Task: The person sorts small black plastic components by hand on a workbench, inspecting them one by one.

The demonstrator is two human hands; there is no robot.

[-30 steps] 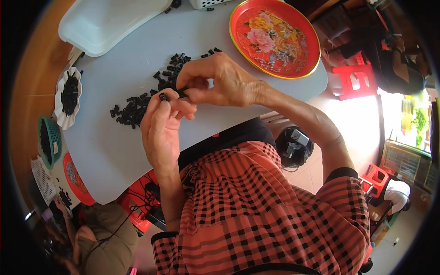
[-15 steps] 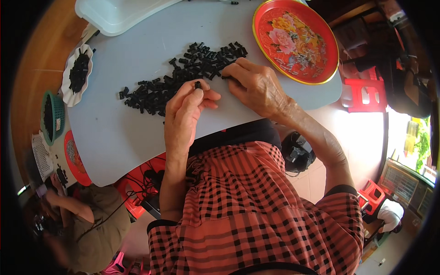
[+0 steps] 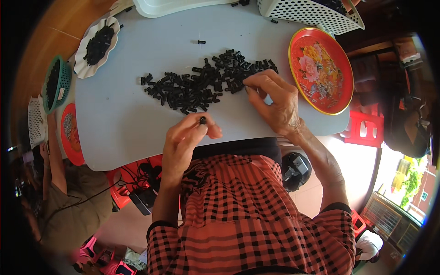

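My left hand [image 3: 185, 140] is closed in front of the pile, pinching a small black cylindrical plastic part [image 3: 203, 120] upright between thumb and forefinger. Its end shows above the thumb. A long heap of similar black parts [image 3: 188, 87] spreads across the grey table [image 3: 123, 133]. At the heap's right edge, my right hand [image 3: 277, 101] has its thumb and forefinger tips drawn together. Whatever sits between those tips is too small to make out. One loose black part [image 3: 201, 41] lies beyond the heap.
A red floral tray [image 3: 323, 103] with small metal pieces stands at right, by a white perforated basket [image 3: 302, 14]. At left are a scalloped white dish [image 3: 84, 68] of black parts, a green basket [image 3: 64, 85] and another red tray [image 3: 71, 149]. A co-worker's arm [image 3: 56, 160] reaches in there.
The view has shifted, bringing the white perforated basket in. A single black part now lies beyond the heap. My left hand still pinches its part; my right hand stays by the heap's right edge.
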